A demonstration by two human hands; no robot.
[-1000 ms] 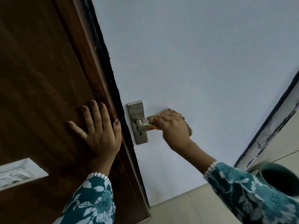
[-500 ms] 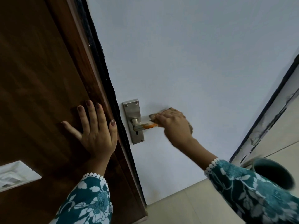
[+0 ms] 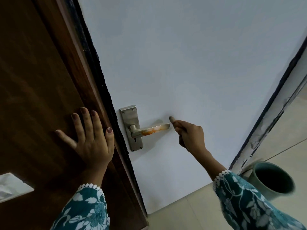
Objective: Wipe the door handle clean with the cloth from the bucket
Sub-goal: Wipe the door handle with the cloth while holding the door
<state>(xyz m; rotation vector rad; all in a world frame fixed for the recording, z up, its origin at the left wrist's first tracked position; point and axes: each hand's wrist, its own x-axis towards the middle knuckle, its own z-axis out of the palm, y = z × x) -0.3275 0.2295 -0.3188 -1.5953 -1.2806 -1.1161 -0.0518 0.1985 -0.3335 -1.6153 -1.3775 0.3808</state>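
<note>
A silver lever door handle (image 3: 163, 126) on a steel backplate (image 3: 128, 117) sits on the white door (image 3: 191, 63). An orange smear (image 3: 149, 132) runs along the lever. My right hand (image 3: 189, 136) is just off the lever's free end, not touching it, with fingers curled shut and thumb up. The cloth is almost wholly hidden in that fist; only a dark sliver (image 3: 181, 143) shows under the fingers. My left hand (image 3: 90, 138) lies flat with fingers spread on the brown wooden panel (image 3: 41, 80) left of the handle.
A teal bucket (image 3: 259, 183) stands on the beige tiled floor (image 3: 182, 213) at the lower right, beside a dark door frame edge (image 3: 269, 103). A white switch plate (image 3: 13, 186) is set in the wooden panel at the lower left.
My right hand has slid right along the lever and come off its end, uncovering the handle and the orange smear. My left hand stays pressed on the wood.
</note>
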